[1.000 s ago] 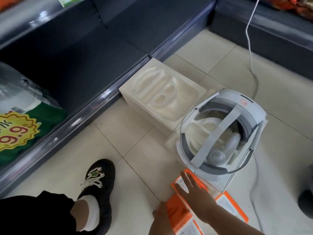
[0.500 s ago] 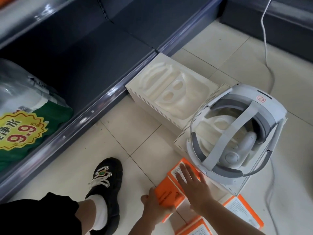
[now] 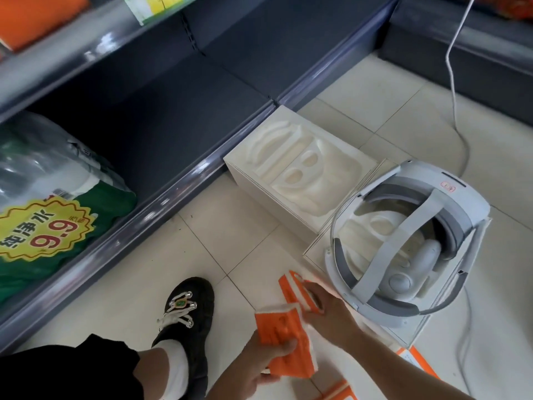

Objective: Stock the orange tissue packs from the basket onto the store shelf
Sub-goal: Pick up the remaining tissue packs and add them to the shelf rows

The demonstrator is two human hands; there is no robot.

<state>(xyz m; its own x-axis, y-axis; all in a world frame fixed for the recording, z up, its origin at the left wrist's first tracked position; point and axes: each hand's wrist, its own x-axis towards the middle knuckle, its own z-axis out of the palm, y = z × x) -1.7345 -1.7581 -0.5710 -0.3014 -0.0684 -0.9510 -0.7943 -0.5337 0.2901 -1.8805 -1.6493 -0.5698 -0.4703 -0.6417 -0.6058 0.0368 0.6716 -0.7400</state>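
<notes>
The stocking looks barely begun, as far as I can judge. The bottom shelf (image 3: 178,119) shows a long dark bare stretch beside a green-wrapped bundle of water bottles (image 3: 49,215), and no orange tissue pack lies on it. (Something orange sits on the upper shelf at the top left, too cropped to name.) No basket is in view. More loose packs (image 3: 415,360) lie on the floor (image 3: 230,226) at the lower right, near a white headset (image 3: 409,241). So two packs are in hand, and everything has yet to reach the shelf.

The left hand (image 3: 259,368) grips the first tissue pack (image 3: 281,327) low in the frame, with the thumb (image 3: 285,345) pressed across its orange face. The right hand (image 3: 328,313) holds the second tissue pack (image 3: 294,287) just beyond, its fingers (image 3: 314,298) curled over the pack's edge. The two packs are close together, but I cannot tell whether they touch. Both are above the floor, beside a black shoe (image 3: 187,313).
</notes>
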